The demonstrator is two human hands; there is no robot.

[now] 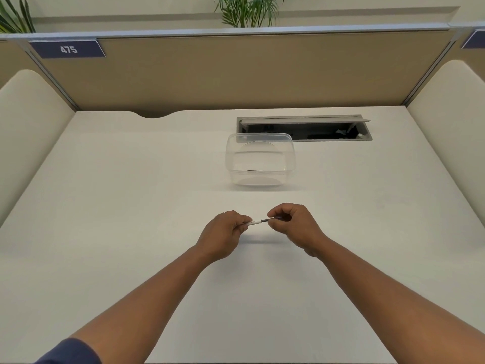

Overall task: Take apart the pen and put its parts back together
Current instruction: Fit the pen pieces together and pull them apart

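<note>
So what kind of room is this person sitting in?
Probably an office or study hall with shared desks. The white desk has tan divider panels around it, one wearing a number tag reading 475, and there is a cable hatch set into the desktop.

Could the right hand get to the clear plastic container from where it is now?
Probably yes. The clear container sits open on the desk just beyond the right hand, with bare surface between. But that hand, like the left hand, is pinching the pen.
</note>
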